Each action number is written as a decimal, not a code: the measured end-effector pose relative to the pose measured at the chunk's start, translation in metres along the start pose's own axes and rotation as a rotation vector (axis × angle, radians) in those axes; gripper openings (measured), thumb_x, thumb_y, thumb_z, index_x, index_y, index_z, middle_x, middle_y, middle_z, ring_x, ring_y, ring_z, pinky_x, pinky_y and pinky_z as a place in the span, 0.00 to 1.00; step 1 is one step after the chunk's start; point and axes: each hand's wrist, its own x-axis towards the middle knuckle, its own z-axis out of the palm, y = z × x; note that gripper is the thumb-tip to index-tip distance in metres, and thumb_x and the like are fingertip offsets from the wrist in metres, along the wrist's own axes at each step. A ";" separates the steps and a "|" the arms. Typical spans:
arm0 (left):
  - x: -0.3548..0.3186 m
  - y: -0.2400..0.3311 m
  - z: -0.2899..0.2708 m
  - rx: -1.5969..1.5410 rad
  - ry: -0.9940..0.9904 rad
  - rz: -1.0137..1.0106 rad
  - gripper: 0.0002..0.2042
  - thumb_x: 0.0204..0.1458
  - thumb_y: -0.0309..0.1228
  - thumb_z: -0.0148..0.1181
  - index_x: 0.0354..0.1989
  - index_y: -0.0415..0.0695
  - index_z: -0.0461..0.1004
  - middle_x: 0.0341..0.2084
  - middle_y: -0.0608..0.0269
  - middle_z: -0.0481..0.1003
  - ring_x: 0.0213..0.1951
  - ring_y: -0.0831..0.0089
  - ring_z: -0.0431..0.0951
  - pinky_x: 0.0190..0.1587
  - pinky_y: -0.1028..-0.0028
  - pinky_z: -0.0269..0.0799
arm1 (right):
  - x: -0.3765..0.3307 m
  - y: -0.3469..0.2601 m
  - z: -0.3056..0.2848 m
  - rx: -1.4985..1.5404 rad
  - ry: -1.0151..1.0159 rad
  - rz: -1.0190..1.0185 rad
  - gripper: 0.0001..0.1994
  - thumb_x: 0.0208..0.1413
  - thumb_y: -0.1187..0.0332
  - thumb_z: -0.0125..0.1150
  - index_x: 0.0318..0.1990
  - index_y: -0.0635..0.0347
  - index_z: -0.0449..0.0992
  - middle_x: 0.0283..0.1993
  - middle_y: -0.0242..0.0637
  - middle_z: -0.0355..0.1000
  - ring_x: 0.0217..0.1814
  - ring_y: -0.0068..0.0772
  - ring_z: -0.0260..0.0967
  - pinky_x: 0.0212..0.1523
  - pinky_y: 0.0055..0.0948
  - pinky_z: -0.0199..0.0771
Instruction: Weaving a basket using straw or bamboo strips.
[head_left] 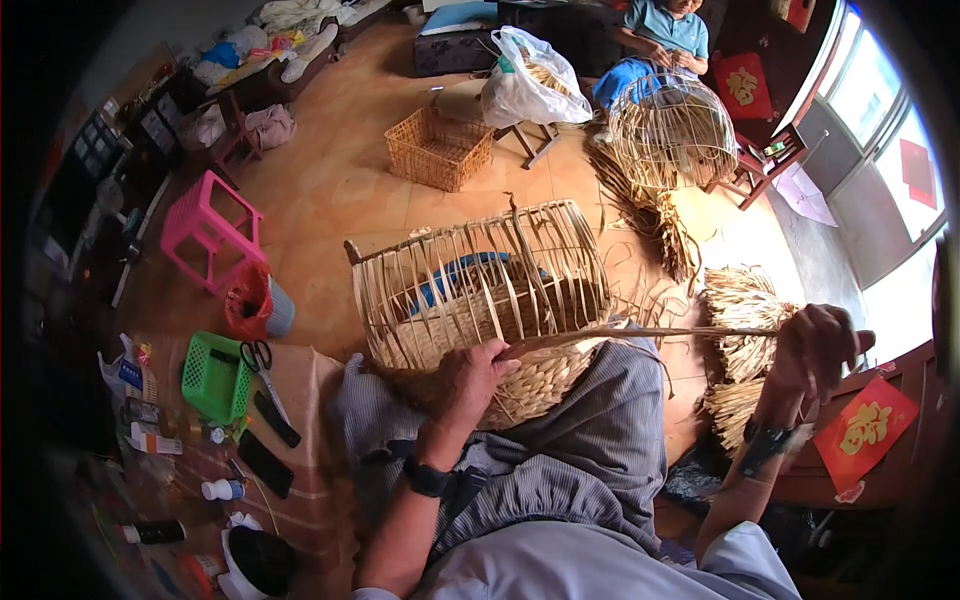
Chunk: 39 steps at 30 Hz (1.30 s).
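Observation:
A part-woven straw basket point(480, 300) lies tilted across my lap, its lower side densely braided and its upper side of open vertical strands. A long, flat, dry straw strand point(650, 332) stretches taut from the basket's near side out to the right. My left hand point(480, 378) is closed at the basket's near edge, pinching the strand where it meets the weave. Far off to the right, my right hand point(815, 350) is closed round the strand's other end. Something blue point(460, 275) shows through the basket's open strands.
Straw bundles point(745, 310) lie on the floor at right. Left of me, a cloth-covered surface holds a green plastic basket point(215, 375), scissors point(262, 375) and bottles. A pink stool point(210, 230), bin point(262, 305) and wicker basket point(440, 150) stand beyond. Another person point(665, 35) handles a basket frame point(675, 135).

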 end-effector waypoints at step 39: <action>-0.008 -0.005 0.063 0.512 0.018 0.102 0.19 0.48 0.41 0.71 0.39 0.39 0.77 0.31 0.48 0.76 0.40 0.49 0.74 0.45 0.53 0.68 | -0.037 0.261 -0.123 -2.245 -0.228 0.476 0.09 0.56 0.68 0.58 0.41 0.62 0.75 0.38 0.51 0.72 0.32 0.54 0.74 0.31 0.48 0.72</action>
